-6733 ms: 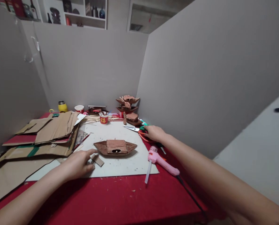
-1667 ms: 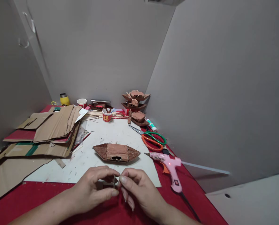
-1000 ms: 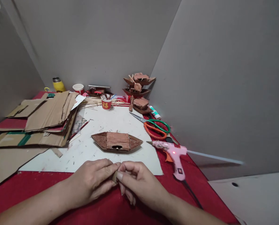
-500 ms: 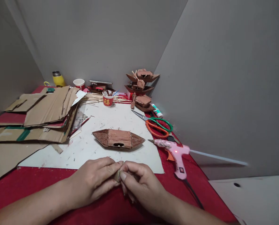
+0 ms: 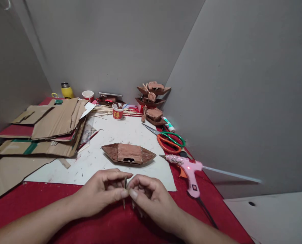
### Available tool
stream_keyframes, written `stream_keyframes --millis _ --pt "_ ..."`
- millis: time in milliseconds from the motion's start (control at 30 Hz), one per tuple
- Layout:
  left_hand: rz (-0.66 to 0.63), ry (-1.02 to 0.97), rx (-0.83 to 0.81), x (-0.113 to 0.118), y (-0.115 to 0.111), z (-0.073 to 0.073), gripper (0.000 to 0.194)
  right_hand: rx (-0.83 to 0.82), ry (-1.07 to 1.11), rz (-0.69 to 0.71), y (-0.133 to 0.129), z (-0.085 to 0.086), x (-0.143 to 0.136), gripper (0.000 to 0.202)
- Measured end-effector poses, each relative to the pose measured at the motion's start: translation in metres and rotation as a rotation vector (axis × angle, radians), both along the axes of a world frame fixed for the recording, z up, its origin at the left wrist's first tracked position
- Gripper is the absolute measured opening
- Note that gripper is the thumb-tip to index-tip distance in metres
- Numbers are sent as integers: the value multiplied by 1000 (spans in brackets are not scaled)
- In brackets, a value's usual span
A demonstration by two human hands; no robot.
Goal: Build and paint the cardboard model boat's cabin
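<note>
My left hand [image 5: 107, 188] pinches a small, thin, brownish piece of cardboard [image 5: 125, 183] between thumb and fingers, its narrow edge toward me. Fingertips of my right hand [image 5: 151, 196] meet it from the other side, also pinched. Thin ends hang below the right fingers, mostly hidden, so I cannot tell whether they belong to the same piece. Just beyond the hands, a brown model boat [image 5: 129, 154] with a ridged cover and a dark hole in its side sits on white paper [image 5: 90, 169].
To the right lie a pink glue gun [image 5: 191, 167] with its red light on and scissors [image 5: 170, 137] with green and orange handles. Torn cardboard [image 5: 54, 122] is stacked at left. Behind stand a red paper cup [image 5: 117, 112], thin sticks [image 5: 102, 110] and more model boats [image 5: 153, 91].
My left fingers have lifted and spread from lying over the piece to pinching it, and its thin edge now shows upright. The right hand stays almost in place. The view has shifted slightly.
</note>
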State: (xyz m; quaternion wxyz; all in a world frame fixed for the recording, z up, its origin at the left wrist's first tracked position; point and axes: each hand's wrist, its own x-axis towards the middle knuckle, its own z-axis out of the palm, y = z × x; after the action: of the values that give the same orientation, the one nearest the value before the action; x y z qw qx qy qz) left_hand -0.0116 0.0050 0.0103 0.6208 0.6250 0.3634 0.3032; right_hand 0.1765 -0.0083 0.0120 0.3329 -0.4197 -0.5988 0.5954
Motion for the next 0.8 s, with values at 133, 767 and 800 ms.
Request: stream_keyframes --millis 133,767,800 --pt "136 -226 -390 -4 10 -2 39 13 20 -51 0 -1 1 20" --pt "163 -331 -512 1 12 -8 25 973 -245 -85 -4 -16 3 14" --pt "170 -326 -512 1 12 -8 26 989 -257 -87 -4 -17 3 14"
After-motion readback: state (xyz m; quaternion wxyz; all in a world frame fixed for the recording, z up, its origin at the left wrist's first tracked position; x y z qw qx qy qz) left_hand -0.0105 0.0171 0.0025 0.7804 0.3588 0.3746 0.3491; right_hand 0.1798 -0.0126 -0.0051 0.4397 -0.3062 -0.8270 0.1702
